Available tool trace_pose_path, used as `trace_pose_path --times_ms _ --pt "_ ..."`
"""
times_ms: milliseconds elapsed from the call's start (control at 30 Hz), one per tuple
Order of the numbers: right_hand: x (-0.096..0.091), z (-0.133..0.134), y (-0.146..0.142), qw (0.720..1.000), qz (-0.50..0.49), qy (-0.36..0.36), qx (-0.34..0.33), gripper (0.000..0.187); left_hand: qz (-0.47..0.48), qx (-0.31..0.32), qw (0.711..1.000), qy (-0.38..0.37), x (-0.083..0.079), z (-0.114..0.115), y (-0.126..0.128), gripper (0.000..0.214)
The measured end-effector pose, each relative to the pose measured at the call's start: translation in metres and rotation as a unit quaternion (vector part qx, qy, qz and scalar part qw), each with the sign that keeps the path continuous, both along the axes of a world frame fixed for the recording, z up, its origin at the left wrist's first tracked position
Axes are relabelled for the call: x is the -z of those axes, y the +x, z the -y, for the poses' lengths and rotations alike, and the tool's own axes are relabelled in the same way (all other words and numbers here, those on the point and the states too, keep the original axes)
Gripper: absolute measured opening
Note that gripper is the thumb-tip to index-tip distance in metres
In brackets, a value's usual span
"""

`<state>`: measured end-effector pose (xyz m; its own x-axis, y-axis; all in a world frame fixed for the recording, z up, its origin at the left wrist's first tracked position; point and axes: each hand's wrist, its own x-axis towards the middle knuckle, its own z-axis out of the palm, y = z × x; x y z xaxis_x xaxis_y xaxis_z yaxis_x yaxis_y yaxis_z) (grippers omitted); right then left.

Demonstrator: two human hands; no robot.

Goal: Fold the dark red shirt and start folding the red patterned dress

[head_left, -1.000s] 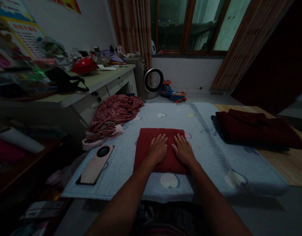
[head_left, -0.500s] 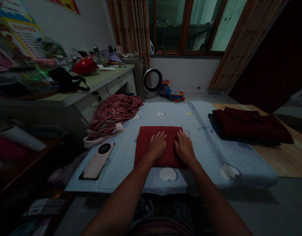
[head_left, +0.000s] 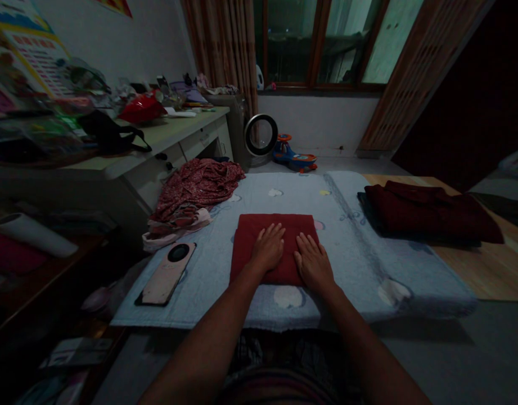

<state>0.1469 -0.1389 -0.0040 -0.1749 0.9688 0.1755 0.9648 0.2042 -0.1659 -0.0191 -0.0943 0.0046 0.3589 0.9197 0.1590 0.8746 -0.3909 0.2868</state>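
A folded dark red cloth (head_left: 251, 235) lies flat on a pale blue blanket (head_left: 355, 247) in front of me. My left hand (head_left: 268, 247) rests palm down on the middle of the cloth, fingers stretched out. My right hand (head_left: 312, 260) lies flat beside it on the cloth's right part, fingers also extended, heel near the cloth's near edge. Neither hand holds anything.
A phone (head_left: 165, 275) lies on the blanket's left edge. A crumpled red patterned garment (head_left: 197, 185) sits at far left, a stack of dark red folded clothes (head_left: 427, 211) at right. A cluttered desk (head_left: 157, 138) stands left; a fan (head_left: 261, 135) and toy car (head_left: 296, 156) are beyond.
My right hand has slid back toward me along the cloth, flattening out. My left hand has stayed almost in place. The view has shifted slightly.
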Motion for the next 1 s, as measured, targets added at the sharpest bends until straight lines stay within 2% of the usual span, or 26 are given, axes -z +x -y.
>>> trace_pose_path --times_ms 233,333,433,500,567,633,700,867,1000 --pt "0.001 0.001 0.021 0.998 0.018 -0.055 0.032 0.055 0.005 -0.001 1.000 0.007 0.000 0.001 0.000 0.048" --pt "-0.008 0.000 0.027 0.994 0.026 -0.086 0.059 0.054 0.005 -0.001 1.000 0.005 0.000 0.001 0.000 0.048" --pt "-0.023 -0.010 0.025 0.994 0.034 -0.071 0.082 0.048 0.016 -0.004 1.000 0.005 0.001 0.000 0.001 0.048" --pt "-0.031 -0.021 0.017 0.998 0.014 -0.039 0.051 0.044 0.032 -0.004 0.999 0.001 0.003 -0.001 0.001 0.047" --pt "-0.034 -0.035 0.003 0.999 -0.030 -0.015 -0.013 0.046 0.058 -0.006 0.998 -0.008 0.004 -0.003 0.000 0.049" --pt "-0.032 -0.048 -0.012 0.995 -0.073 -0.004 -0.062 0.049 0.092 -0.009 0.996 -0.017 0.006 -0.005 -0.002 0.051" --pt "-0.025 -0.056 -0.026 0.992 -0.094 -0.013 -0.084 0.050 0.132 -0.010 0.991 -0.021 0.008 -0.007 -0.005 0.056" --pt "-0.005 -0.056 -0.039 0.994 -0.088 -0.019 -0.057 0.051 0.202 -0.007 0.979 -0.015 0.009 -0.008 -0.010 0.062" --pt "-0.003 -0.052 -0.040 0.996 -0.079 -0.005 -0.046 0.050 0.206 -0.016 0.978 0.000 0.009 -0.007 -0.006 0.057"
